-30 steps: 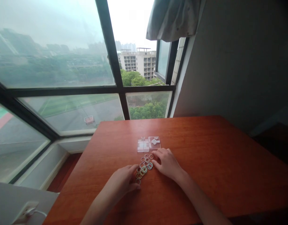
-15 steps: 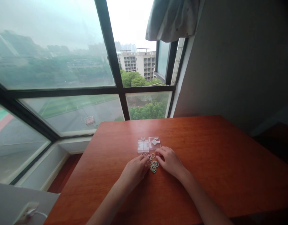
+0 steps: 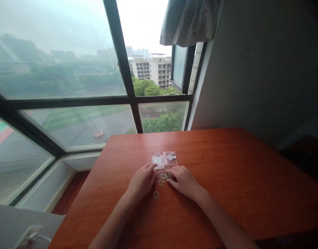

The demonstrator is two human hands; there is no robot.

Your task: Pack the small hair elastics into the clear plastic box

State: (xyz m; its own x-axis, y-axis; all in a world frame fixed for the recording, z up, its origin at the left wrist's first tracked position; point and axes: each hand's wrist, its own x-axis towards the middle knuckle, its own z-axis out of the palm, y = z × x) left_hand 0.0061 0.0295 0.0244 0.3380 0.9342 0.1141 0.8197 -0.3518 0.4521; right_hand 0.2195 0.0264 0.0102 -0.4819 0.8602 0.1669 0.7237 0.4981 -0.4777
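— What are the hands doing?

— The left hand [image 3: 142, 181] lies palm down and unclenched, fingers stretched, their tips against the heap of small rings [image 3: 161, 175]. The right hand [image 3: 183, 180] has its fingers bent over the heap's other edge. I cannot tell whether they pinch a ring.

— Where is the heap?

— On the near side of the clear plastic case [image 3: 164, 159], just beside it, between the two hands.

— Any writing on the case?

— A white mark on its right half, too small to read.

— How many of each?

— One case, in two joined halves. The heaped rings overlap and are too small to count. One lone ring [image 3: 156, 194] lies apart, farther from the case than the heap, near the left hand. Everything rests on the red-brown table [image 3: 226, 166], with the window [image 3: 71, 86] beyond the case.
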